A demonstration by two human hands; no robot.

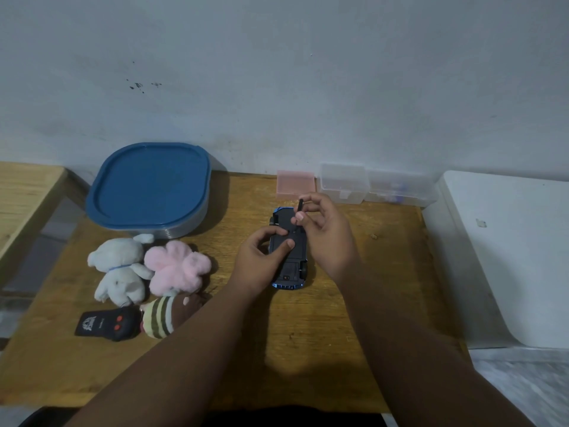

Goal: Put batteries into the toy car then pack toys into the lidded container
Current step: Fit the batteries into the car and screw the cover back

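Observation:
A blue toy car (289, 266) lies upside down on the wooden table (354, 303), its black underside up. My left hand (261, 257) grips the car's left side, thumb pressed on the underside. My right hand (326, 232) pinches a thin black screwdriver (299, 208), held upright with its tip on the car's underside near the far end. The blue-lidded container (151, 189) stands shut at the back left. A white plush (120, 269), a pink plush (177, 266) and a striped brown plush (166, 315) lie left of the car.
A black remote (104, 325) with red buttons lies at the front left. A pink box (295, 183) and two clear plastic boxes (369, 186) stand against the wall. A white surface (508, 257) borders the table on the right.

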